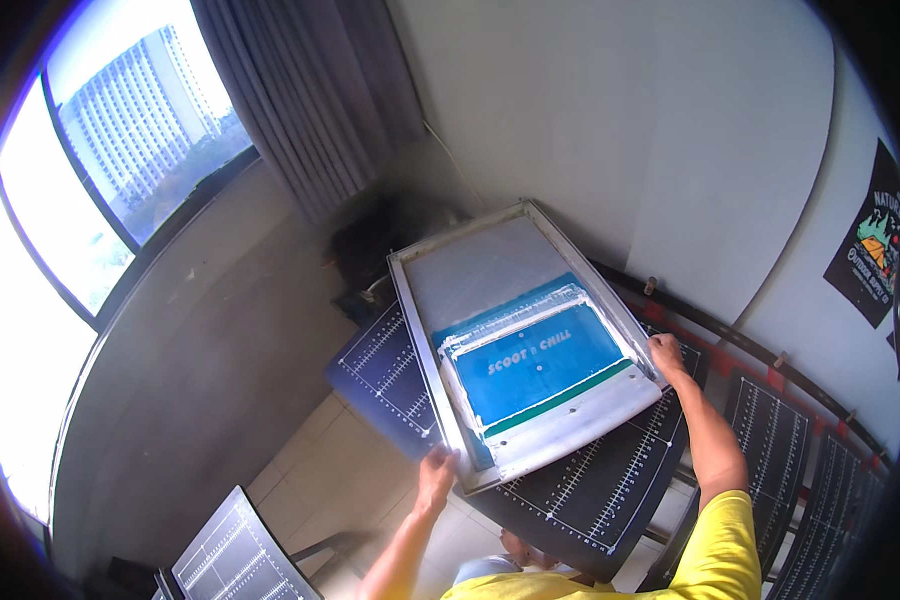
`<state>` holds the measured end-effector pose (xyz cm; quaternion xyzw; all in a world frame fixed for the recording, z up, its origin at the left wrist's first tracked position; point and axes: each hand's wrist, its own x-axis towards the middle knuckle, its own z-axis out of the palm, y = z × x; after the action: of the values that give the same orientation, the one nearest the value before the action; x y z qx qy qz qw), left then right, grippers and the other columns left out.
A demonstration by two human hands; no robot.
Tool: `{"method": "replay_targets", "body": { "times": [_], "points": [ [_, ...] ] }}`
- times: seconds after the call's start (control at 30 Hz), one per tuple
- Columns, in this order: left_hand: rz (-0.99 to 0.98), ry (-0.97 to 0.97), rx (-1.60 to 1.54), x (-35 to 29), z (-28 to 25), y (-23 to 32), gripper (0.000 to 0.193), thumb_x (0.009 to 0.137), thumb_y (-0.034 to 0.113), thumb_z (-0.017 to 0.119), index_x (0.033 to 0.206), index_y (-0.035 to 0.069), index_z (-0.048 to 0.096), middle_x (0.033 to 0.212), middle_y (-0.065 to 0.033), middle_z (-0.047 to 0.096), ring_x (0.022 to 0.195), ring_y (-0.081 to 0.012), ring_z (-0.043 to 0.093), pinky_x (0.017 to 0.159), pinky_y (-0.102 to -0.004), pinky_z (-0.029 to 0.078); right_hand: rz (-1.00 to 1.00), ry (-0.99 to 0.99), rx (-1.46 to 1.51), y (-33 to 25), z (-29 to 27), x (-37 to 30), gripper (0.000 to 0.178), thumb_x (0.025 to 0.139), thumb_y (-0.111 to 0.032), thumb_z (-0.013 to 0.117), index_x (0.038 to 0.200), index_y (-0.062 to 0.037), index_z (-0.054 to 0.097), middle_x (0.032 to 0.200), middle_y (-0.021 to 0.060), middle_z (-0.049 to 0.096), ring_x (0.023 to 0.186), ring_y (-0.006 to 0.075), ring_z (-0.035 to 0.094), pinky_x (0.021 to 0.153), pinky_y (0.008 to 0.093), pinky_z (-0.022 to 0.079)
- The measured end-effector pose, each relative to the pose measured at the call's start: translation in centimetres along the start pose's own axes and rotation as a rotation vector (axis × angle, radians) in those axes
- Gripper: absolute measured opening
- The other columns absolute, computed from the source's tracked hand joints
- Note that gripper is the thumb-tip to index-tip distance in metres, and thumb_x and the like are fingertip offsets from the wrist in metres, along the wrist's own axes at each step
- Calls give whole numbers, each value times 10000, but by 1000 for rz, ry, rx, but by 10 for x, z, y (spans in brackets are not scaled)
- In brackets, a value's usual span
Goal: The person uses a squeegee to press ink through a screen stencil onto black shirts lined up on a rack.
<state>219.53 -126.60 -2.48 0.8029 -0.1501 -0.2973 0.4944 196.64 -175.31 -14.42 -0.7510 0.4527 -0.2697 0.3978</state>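
Note:
A screen-printing frame (428,345) with pale metal sides and a blue stencil area lies tilted over a dark board marked with white ruler lines (595,490). White ink is smeared round the blue area, and pale lettering shows inside it. My left hand (437,478) is closed on the frame's near left corner. On the right side, my right hand (667,355) grips the frame's edge near its near right corner. Whether the frame touches the board, I cannot tell. Part of the board is hidden under it.
More dark ruled boards (765,430) stand in a row at the right along a dark rail (710,320). Another ruled board (240,550) is at the lower left. A window (140,130) and grey curtain (310,90) are at the left; a poster (873,240) hangs on the right wall.

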Motion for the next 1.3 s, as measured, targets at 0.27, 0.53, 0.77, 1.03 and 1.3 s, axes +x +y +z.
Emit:
{"method": "replay_targets", "body": {
  "times": [0.27,0.53,0.77,1.03,1.3],
  "points": [
    [-3,5,132,3,12,-26,524,942,257,647,1392,10,540,1174,-132,677,1010,-200,635,908,-329,496,-120,85,1,16,14,9,290,864,-210,529,803,50,644,807,283,638,794,442,652,705,489,472],
    [102,196,453,21,33,-35,500,863,426,703,1179,40,681,1137,-310,582,992,-412,626,900,-474,507,-248,50,-70,62,56,31,284,888,-191,502,830,63,613,907,278,610,908,442,577,810,506,439],
    [64,-28,838,38,3,-3,649,932,631,523,994,27,751,895,-252,720,889,-389,709,839,-481,555,-227,46,-73,70,64,26,297,934,-188,484,878,45,661,926,258,653,937,416,614,843,478,464],
    [360,291,255,207,-187,188,520,960,522,599,908,16,704,755,-100,700,638,-198,649,586,-357,519,-58,334,140,64,35,-31,338,1029,-241,504,1201,10,650,1166,183,677,1113,297,641,979,385,477],
    [646,453,-38,389,-316,437,744,894,507,692,1339,-54,492,1153,-235,656,721,-275,727,562,-374,549,244,738,37,120,75,-193,371,1046,-239,485,1259,38,608,1232,199,652,1155,326,607,1029,389,434]
  ]
}}
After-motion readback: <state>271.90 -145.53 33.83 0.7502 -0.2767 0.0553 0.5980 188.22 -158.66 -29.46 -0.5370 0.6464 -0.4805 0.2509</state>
